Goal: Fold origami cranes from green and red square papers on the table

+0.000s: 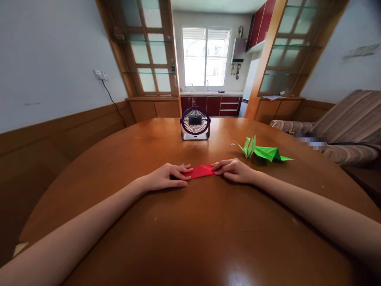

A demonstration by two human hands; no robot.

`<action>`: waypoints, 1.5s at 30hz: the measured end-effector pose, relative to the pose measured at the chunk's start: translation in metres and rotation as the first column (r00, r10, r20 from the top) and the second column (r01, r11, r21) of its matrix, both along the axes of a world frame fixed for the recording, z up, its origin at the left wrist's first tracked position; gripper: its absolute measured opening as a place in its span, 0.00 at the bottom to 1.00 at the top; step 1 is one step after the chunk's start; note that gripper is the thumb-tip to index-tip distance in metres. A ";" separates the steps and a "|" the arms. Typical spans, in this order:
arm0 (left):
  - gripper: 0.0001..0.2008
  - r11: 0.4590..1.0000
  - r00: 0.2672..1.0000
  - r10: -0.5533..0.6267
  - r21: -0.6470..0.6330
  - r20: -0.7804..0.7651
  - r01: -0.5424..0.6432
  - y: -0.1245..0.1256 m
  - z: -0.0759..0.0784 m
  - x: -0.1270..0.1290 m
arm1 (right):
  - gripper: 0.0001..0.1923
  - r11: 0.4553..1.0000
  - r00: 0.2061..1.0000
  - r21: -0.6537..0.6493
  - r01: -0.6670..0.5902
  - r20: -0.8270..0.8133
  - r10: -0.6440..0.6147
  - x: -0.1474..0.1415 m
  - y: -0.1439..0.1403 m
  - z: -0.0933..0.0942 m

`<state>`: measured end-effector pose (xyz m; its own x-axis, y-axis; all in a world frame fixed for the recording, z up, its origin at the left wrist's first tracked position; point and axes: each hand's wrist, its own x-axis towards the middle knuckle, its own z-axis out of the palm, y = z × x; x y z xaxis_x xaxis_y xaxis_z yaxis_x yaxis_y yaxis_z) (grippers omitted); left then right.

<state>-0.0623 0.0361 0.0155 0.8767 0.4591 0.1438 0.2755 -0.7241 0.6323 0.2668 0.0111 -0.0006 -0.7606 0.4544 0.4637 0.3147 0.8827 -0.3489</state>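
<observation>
A folded strip of red paper (201,171) lies flat on the round wooden table (190,238), in the middle of the view. My left hand (166,176) rests on its left end, fingers pressing the paper down. My right hand (233,170) presses on its right end with the fingertips. Both forearms stretch across the table toward it.
A green folded paper crane (262,151) sits to the right of my right hand. A small purple desk fan (195,123) stands at the table's far edge. A striped sofa (342,127) is at the right; a kitchen doorway lies beyond.
</observation>
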 end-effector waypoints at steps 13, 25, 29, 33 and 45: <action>0.14 0.986 0.993 0.080 -0.154 0.089 -0.066 -0.002 0.000 0.006 | 0.13 0.999 1.000 -0.044 0.025 0.012 -0.024 -0.002 0.000 0.003; 0.20 0.907 0.944 0.308 0.261 0.120 -0.330 -0.008 -0.006 0.013 | 0.13 0.995 0.996 0.041 0.092 0.012 -0.092 -0.009 -0.007 0.008; 0.17 0.912 0.903 0.354 0.126 0.244 -0.391 -0.012 -0.005 0.017 | 0.23 0.969 0.981 0.168 0.183 0.033 -0.191 -0.014 -0.009 0.008; 0.14 0.892 0.879 0.353 0.166 0.321 -0.420 -0.018 -0.001 0.020 | 0.30 0.914 0.949 0.265 0.308 -0.016 -0.315 -0.021 -0.010 0.005; 0.16 0.771 0.963 0.016 0.610 0.270 -0.184 -0.030 0.000 0.023 | 0.24 0.870 0.936 0.359 0.338 -0.036 -0.349 -0.028 -0.015 0.004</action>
